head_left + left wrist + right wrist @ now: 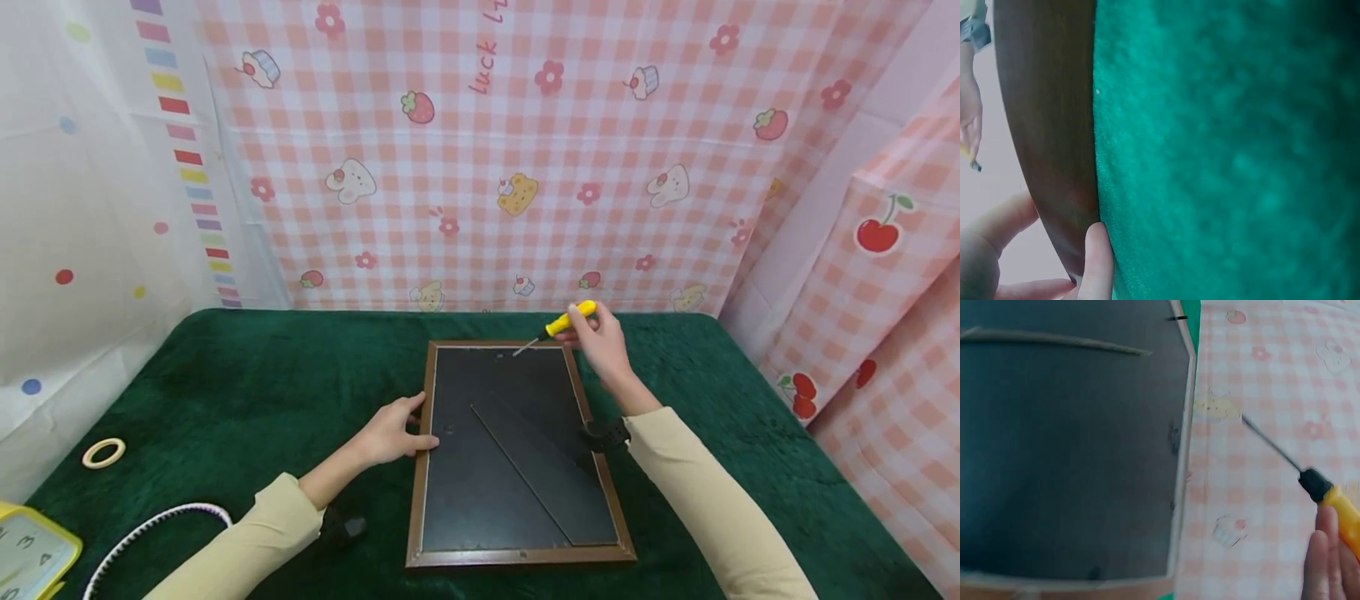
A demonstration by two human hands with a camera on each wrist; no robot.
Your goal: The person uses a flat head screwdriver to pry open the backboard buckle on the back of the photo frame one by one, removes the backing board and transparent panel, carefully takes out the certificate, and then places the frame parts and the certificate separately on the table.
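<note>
A picture frame [465, 508] with a brown wooden border lies face down, its black backing board and slanted stand leg [551, 475] showing. My left hand [386, 429] grips the frame's left side, thumb over the border and fingers against the outer edge. In the left wrist view the fingertips [1099, 253] press on the brown side. My right hand [603, 346] holds a yellow-handled screwdriver [573, 318] over the frame's far edge, its shaft slanting down to the left. A small dark metal fitting [501, 357] sits on the backing near the tip. In the right wrist view the screwdriver tip [1244, 417] appears beyond the frame.
Dark green plush cloth [300, 375] covers the table. At the left lie a pale ring [103, 453], a beaded-looking hoop [161, 518], partly hidden by the left sleeve, and a yellow-edged clock [37, 546]. A pink checked curtain [480, 167] hangs behind.
</note>
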